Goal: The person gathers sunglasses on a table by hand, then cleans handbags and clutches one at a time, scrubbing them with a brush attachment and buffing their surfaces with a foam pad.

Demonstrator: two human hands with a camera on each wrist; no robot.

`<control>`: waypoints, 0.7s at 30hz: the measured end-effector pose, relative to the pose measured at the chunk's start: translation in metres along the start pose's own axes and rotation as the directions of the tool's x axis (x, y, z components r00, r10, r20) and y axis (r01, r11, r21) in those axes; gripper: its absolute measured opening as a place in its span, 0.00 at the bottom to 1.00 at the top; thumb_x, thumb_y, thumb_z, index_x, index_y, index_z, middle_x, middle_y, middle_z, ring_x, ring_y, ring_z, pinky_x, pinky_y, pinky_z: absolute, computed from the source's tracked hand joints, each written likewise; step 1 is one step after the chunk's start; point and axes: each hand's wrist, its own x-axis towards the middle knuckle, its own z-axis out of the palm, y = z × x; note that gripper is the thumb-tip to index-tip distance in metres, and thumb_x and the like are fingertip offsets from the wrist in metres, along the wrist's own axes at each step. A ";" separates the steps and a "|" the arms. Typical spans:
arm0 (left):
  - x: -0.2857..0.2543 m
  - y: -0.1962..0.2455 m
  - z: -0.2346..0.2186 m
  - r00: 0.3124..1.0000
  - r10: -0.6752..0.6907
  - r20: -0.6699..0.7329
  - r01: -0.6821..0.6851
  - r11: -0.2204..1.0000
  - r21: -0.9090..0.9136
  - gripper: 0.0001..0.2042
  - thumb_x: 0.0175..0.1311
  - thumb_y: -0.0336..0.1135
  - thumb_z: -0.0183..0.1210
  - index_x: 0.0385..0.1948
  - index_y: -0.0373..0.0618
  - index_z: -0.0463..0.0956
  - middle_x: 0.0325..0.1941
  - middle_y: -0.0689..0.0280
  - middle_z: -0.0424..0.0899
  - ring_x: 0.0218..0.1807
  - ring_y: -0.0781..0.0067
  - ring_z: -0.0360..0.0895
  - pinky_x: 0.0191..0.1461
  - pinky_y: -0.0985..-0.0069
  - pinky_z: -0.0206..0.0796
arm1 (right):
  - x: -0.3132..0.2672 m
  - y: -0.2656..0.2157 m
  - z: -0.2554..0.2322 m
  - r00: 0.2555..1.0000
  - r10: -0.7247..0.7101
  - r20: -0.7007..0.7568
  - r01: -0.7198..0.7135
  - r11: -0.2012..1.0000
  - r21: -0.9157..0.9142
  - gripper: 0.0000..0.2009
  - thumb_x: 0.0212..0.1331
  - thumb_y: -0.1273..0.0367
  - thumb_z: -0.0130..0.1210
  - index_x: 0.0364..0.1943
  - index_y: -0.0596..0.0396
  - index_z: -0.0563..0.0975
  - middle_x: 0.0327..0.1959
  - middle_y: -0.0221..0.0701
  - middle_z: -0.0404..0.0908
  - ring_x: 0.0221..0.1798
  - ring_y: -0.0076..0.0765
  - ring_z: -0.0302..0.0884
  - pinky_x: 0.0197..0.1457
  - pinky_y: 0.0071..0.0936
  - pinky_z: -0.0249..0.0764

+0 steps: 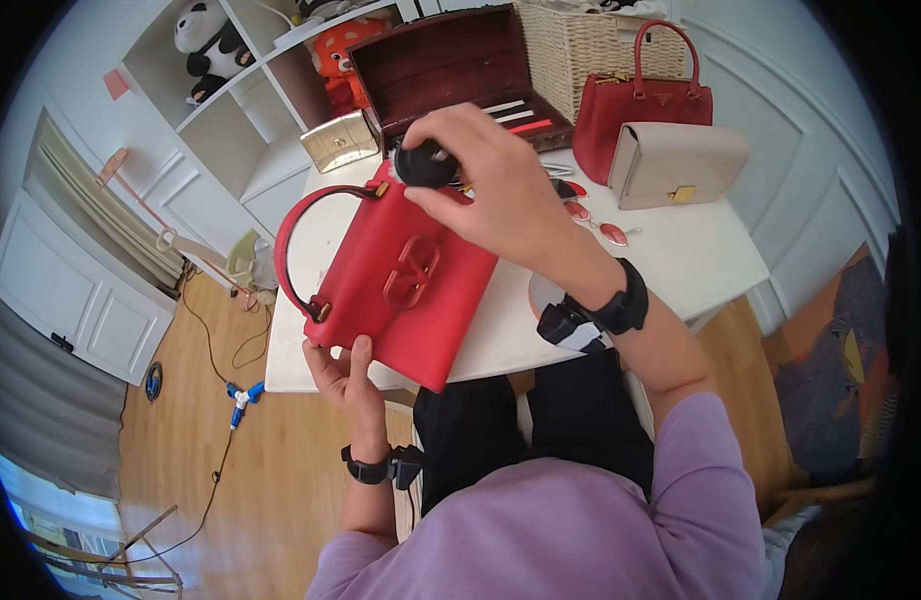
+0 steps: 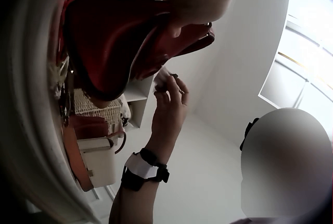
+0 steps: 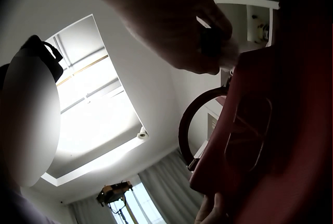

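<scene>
Pinching black brush (image 1: 420, 167) with right hand (image 1: 495, 185), 7 o'clock corner of red top-handle handbag (image 1: 410, 310) with left hand (image 1: 347, 385); might twist loose if pushed hard at 12 o'clock.

A V (image 1: 412, 272) marks the red handbag (image 1: 425, 325); apparently PRADA (image 1: 663, 99) marks the darker red bag (image 1: 620, 110).

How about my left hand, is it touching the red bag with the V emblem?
Touching: the head view shows the left hand gripping the red bag at its near edge, thumb on its front.
</scene>
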 end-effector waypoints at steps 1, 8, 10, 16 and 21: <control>0.002 0.001 -0.001 0.999 0.047 0.013 -0.048 0.997 0.065 0.21 0.65 0.23 0.59 0.58 0.41 0.65 0.57 0.64 0.72 0.52 0.73 0.76 0.51 0.78 0.70 | 0.003 -0.003 -0.005 0.996 0.091 -0.012 -0.090 0.993 0.071 0.18 0.50 0.72 0.67 0.45 0.54 0.75 0.46 0.35 0.77 0.43 0.34 0.81 0.45 0.27 0.77; 0.004 0.019 -0.001 0.996 0.065 0.060 -0.078 0.964 0.253 0.18 0.65 0.24 0.60 0.54 0.40 0.67 0.50 0.65 0.74 0.50 0.75 0.75 0.53 0.77 0.66 | 0.014 -0.034 -0.011 0.992 -0.126 0.009 0.111 0.906 0.409 0.20 0.50 0.72 0.68 0.49 0.55 0.76 0.46 0.30 0.79 0.45 0.23 0.79 0.45 0.22 0.76; 0.002 0.019 -0.004 0.994 0.066 0.083 -0.089 0.949 0.302 0.18 0.65 0.24 0.60 0.55 0.40 0.67 0.51 0.65 0.74 0.51 0.75 0.75 0.54 0.77 0.66 | 0.017 -0.029 -0.014 0.993 -0.118 0.028 0.104 0.947 0.305 0.20 0.48 0.71 0.67 0.47 0.53 0.77 0.43 0.30 0.80 0.41 0.24 0.79 0.43 0.22 0.76; 0.005 0.017 -0.006 1.000 0.019 0.014 -0.021 0.989 0.148 0.18 0.66 0.25 0.58 0.57 0.39 0.66 0.56 0.61 0.73 0.54 0.71 0.75 0.56 0.74 0.68 | -0.016 -0.016 -0.002 0.998 0.056 -0.011 -0.051 0.965 0.258 0.16 0.48 0.70 0.64 0.41 0.54 0.74 0.37 0.36 0.76 0.39 0.42 0.78 0.45 0.35 0.76; 0.011 0.014 -0.004 1.000 -0.026 -0.014 0.027 0.996 0.084 0.21 0.67 0.27 0.57 0.61 0.39 0.65 0.60 0.59 0.72 0.57 0.70 0.74 0.53 0.75 0.70 | -0.079 -0.040 0.032 0.961 -0.210 0.180 0.153 0.946 0.285 0.17 0.44 0.73 0.65 0.41 0.52 0.75 0.45 0.33 0.73 0.47 0.41 0.77 0.49 0.36 0.76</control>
